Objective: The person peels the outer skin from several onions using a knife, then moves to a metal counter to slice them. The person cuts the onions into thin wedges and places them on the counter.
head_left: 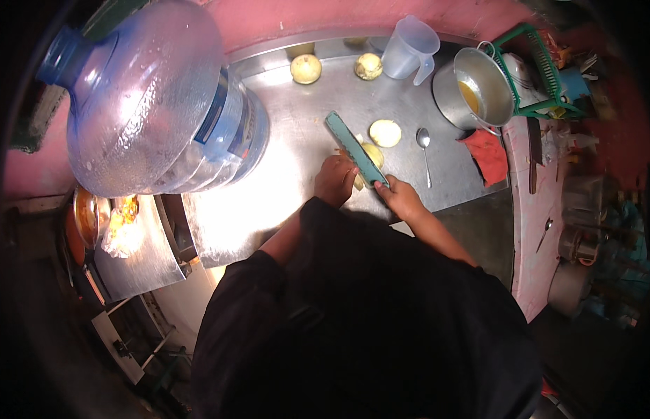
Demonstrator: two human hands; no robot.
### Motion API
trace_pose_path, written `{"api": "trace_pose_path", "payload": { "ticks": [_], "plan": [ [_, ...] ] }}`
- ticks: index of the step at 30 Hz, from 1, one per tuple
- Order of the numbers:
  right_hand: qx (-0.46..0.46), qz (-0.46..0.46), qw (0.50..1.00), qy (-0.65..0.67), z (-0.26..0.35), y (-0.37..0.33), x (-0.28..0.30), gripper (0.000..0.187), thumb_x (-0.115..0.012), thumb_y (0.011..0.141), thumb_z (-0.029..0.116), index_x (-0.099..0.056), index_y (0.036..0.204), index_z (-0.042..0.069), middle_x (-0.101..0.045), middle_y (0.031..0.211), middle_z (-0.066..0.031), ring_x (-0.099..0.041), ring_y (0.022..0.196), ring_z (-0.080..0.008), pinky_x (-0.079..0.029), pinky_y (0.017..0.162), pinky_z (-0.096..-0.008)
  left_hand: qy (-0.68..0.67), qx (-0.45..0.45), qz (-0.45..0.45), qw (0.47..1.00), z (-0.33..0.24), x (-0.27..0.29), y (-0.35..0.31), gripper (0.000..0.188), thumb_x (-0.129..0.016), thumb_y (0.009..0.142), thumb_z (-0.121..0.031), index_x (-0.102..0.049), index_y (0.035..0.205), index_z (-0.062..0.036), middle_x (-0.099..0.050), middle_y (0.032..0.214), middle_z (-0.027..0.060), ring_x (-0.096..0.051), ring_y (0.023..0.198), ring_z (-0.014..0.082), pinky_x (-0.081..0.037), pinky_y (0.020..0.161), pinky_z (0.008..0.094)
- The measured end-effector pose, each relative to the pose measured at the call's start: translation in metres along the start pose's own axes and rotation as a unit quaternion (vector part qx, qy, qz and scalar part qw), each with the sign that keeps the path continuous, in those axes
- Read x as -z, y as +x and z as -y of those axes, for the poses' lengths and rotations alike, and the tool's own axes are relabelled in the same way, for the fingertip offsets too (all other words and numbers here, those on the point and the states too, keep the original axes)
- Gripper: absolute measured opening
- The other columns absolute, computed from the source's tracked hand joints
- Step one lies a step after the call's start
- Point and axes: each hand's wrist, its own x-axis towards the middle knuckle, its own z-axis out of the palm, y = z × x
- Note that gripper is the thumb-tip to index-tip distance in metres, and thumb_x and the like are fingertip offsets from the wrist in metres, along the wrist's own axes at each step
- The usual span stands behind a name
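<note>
My right hand (403, 199) grips the near end of a long flat teal tool (353, 146), worn along its edges, which slants away to the far left over the metal table. Beneath it, partly covered, lies a pale yellow round fruit (373, 155). My left hand (334, 180) is curled closed beside that fruit, near the tool's left side; whatever its fingers hold is hidden. Small pale pieces (358, 183) show between my hands. Just beyond the tool sits another pale yellow round fruit (385, 133), and a metal spoon (424, 146) lies to the right.
Two more yellowish fruits (306, 69) stand along the back edge. A large blue water bottle (157, 105) looms at the left. Toward the back right are a clear plastic jug (411, 47), a metal pot (454, 94) with yellow liquid, a red cloth (487, 157) and a green rack (545, 63).
</note>
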Motion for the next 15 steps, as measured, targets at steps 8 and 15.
{"api": "trace_pose_path", "payload": {
  "ticks": [8, 15],
  "plan": [
    [0.113, 0.003, 0.990, -0.083, -0.012, -0.018, -0.017, 0.036, -0.048, 0.089, 0.039, -0.055, 0.098, 0.005, -0.062, 0.088, -0.0211, -0.060, 0.086, -0.0390, -0.046, 0.078, -0.0478, 0.144, -0.107, 0.225, 0.958, -0.058, -0.007, 0.124, 0.033, -0.066, 0.076, -0.016, -0.057, 0.107, -0.0084, -0.055, 0.110, 0.0132, -0.052, 0.100, 0.0295, -0.044, 0.082, 0.0404],
    [0.070, 0.014, 0.992, -0.106, -0.020, -0.019, -0.019, 0.034, -0.047, 0.089, 0.039, -0.055, 0.101, 0.007, -0.063, 0.092, -0.0199, -0.060, 0.087, -0.0384, -0.046, 0.077, -0.0480, 0.355, -0.048, 0.416, 0.836, -0.022, -0.078, 0.128, 0.067, -0.070, 0.067, -0.028, -0.046, 0.129, -0.0196, -0.045, 0.119, 0.0184, -0.044, 0.111, 0.0379, -0.039, 0.090, 0.0452]
  ]
}}
